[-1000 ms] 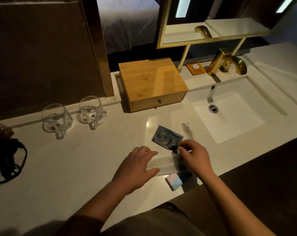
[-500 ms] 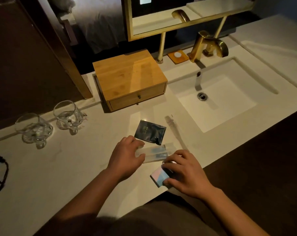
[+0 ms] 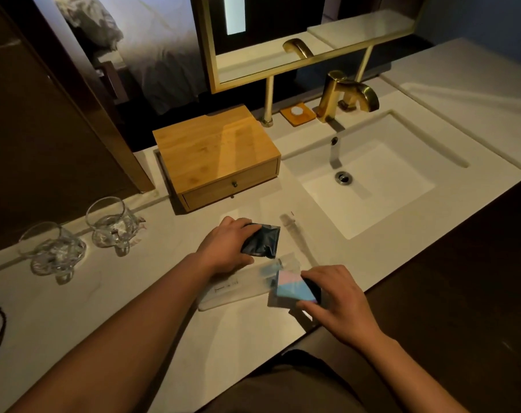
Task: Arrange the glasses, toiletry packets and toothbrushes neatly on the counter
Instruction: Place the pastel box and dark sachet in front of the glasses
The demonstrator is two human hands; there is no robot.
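Fingers (image 3: 247, 226) on dark packet (image 3: 262, 241) (right hand (image 3: 339, 302) on pastel packet (image 3: 295, 289)).

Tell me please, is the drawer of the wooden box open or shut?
Shut: the drawer front sits flush with the wooden box, its small knob showing and no gap visible.

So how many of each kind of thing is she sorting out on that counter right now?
Glasses: 2, one and another, both at the left.
Packets: 2, dark packet under the left hand, pink-and-blue packet at the right hand.
Wrapped toothbrushes: 2, long wrapped one, clear one.
Total: 6
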